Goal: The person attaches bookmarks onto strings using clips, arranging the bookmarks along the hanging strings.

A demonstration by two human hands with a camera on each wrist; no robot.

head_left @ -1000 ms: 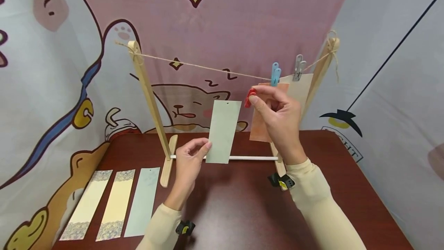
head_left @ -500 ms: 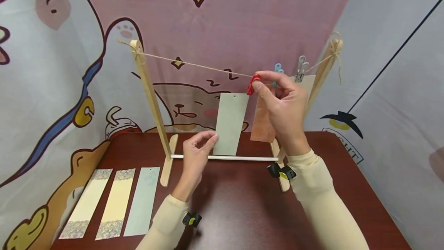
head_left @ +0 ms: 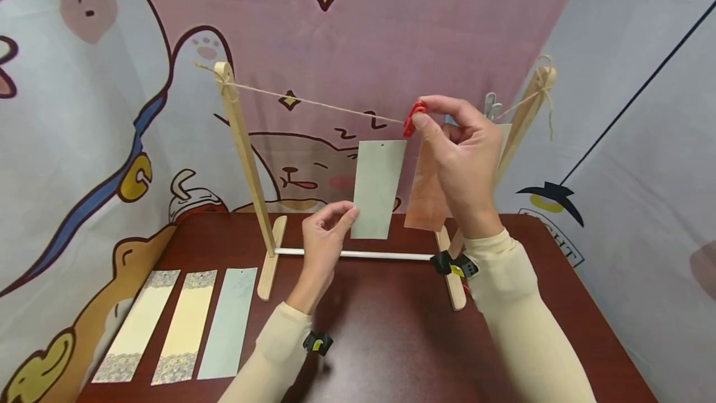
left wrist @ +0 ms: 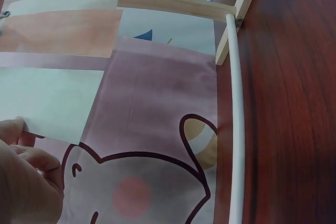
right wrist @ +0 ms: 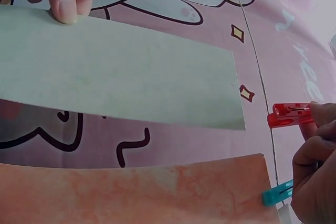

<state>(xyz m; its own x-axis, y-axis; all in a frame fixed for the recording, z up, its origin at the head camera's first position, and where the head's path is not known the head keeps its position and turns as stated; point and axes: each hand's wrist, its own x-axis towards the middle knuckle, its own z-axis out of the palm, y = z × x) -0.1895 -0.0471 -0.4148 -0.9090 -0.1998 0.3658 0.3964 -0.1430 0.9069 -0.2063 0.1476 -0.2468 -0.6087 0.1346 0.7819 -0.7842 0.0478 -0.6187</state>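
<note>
Pale green card (head_left: 378, 188) held upright at frame centre, below twine (head_left: 313, 105). Lower left corner pinched by left hand (head_left: 327, 229). Red clip (head_left: 414, 118) pinched by right hand (head_left: 461, 148) at twine. Card judged light, thin, bendable; best gripped near edges.

— What can't you make out from here?

— The right hand (head_left: 461, 154) covers the blue peg (right wrist: 277, 192) in the head view; only the tip of the grey peg (head_left: 491, 104) shows above the knuckles; the orange card (head_left: 426, 188) is half behind the wrist.

— And the left hand (head_left: 327, 232)?

— Cut off by the left wrist picture's edge; the pale green card (left wrist: 50, 103) runs off that frame too.
</note>
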